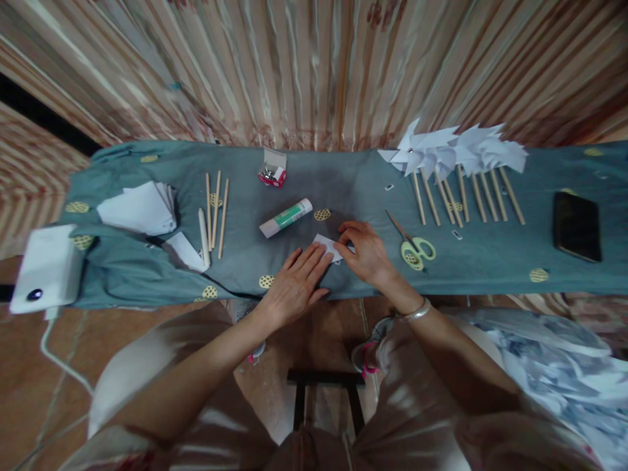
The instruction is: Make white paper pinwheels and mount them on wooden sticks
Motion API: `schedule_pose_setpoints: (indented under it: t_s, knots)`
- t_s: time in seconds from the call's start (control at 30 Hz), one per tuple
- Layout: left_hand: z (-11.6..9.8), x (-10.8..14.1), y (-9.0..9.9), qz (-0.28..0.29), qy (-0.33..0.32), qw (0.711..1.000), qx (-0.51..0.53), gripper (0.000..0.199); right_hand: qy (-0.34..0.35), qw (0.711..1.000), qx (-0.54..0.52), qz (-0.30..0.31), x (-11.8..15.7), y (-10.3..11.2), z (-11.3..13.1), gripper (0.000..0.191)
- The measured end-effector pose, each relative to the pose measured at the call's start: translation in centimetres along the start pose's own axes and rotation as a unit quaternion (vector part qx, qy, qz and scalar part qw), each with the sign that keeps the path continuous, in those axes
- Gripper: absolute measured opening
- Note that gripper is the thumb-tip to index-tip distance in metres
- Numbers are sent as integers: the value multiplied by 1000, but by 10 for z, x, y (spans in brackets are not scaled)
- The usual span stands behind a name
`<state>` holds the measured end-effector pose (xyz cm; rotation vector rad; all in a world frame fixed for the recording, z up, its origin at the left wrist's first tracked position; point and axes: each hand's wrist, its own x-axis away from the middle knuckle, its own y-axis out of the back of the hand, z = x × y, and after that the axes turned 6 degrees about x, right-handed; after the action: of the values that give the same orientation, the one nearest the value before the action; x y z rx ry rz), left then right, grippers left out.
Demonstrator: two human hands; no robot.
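Note:
A small folded piece of white paper (328,248) lies on the green cloth near the front edge. My left hand (298,282) rests flat, its outstretched fingertips on the paper's left part. From the right, my right hand (364,252) has curled fingers, with thumb and fingertips at the paper's right edge. Just beyond the hands is a glue stick (286,217) with a green and white label, lying slantwise. Green-handled scissors (412,247) lie to the right of my right hand.
Several paper pinwheels (456,150) on wooden sticks lie at the back right, a dark phone (576,226) farther right. An open small box (272,168) stands at the back. Leftward are loose sticks (214,212), stacked paper (142,208) and a white device (46,268) with a cable.

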<state>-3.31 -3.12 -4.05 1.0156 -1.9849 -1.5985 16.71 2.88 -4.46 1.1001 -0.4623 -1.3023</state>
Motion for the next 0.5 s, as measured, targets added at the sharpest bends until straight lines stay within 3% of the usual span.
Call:
schedule_pose_setpoints:
  t_s: [0.5]
  knots:
    - [-2,0,1,16,-1,1000,-1,64,6,1000,-2,-18,7,-2,1,19]
